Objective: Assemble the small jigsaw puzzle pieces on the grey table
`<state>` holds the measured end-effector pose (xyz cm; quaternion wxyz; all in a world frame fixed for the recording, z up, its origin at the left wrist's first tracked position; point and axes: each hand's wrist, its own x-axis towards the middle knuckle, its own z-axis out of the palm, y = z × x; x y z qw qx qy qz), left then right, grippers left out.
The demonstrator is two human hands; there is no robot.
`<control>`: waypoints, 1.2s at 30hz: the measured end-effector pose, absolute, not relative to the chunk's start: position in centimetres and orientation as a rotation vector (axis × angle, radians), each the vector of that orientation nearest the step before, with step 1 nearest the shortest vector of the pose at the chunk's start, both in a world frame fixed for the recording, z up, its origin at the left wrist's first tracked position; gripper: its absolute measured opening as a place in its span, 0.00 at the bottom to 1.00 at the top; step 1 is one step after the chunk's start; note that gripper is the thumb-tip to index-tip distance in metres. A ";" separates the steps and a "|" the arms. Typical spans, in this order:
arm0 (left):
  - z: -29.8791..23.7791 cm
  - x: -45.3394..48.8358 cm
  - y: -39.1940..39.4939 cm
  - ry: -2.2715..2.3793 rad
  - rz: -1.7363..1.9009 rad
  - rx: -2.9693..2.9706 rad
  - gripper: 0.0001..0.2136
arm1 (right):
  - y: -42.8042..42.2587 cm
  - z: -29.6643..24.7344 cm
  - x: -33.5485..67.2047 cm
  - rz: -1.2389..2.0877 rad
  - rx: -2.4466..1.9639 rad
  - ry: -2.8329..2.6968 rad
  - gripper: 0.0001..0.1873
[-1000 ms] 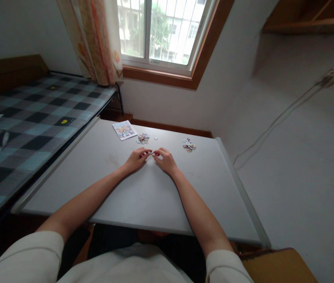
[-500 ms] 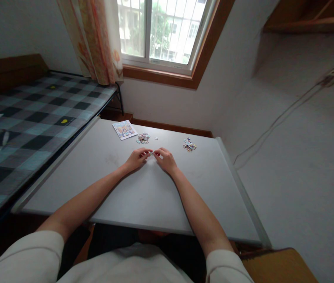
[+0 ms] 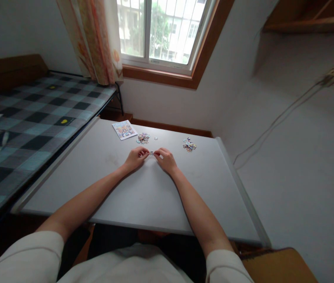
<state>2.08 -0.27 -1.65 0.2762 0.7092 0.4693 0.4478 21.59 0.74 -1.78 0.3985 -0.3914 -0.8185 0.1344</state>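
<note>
My left hand (image 3: pixel 137 157) and my right hand (image 3: pixel 165 159) meet over the middle of the white table (image 3: pixel 143 200). Between their fingertips is a small jigsaw puzzle piece (image 3: pixel 152 153), pinched from both sides; its print is too small to make out, and it may be more than one piece. Just beyond my left hand lies a pile of puzzle pieces (image 3: pixel 143 138), with a single loose piece (image 3: pixel 156 138) to its right. A second pile of pieces (image 3: pixel 189 145) lies farther right, past my right hand.
A picture card (image 3: pixel 124 130) lies at the table's far left, beside the first pile. Left of the table stands a bed with a checked cover (image 3: pixel 37 129). A wall with a hanging cable (image 3: pixel 278 120) is on the right, and a brown chair (image 3: pixel 278 267) is at the lower right.
My left fingers have shifted slightly left, and the piece between my fingertips shows a different, darker side. My right hand has hardly moved. The piles and card are unchanged.
</note>
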 end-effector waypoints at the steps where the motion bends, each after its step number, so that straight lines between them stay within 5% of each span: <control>1: -1.7 2.1 -0.3 1.261 1.212 1.910 0.10 | 0.7 -1.7 21.6 0.337 -0.994 -2.073 0.06; 36: -1.1 2.0 -0.8 1.269 1.195 2.131 0.08 | 0.4 -1.8 21.4 0.426 -0.990 -2.043 0.07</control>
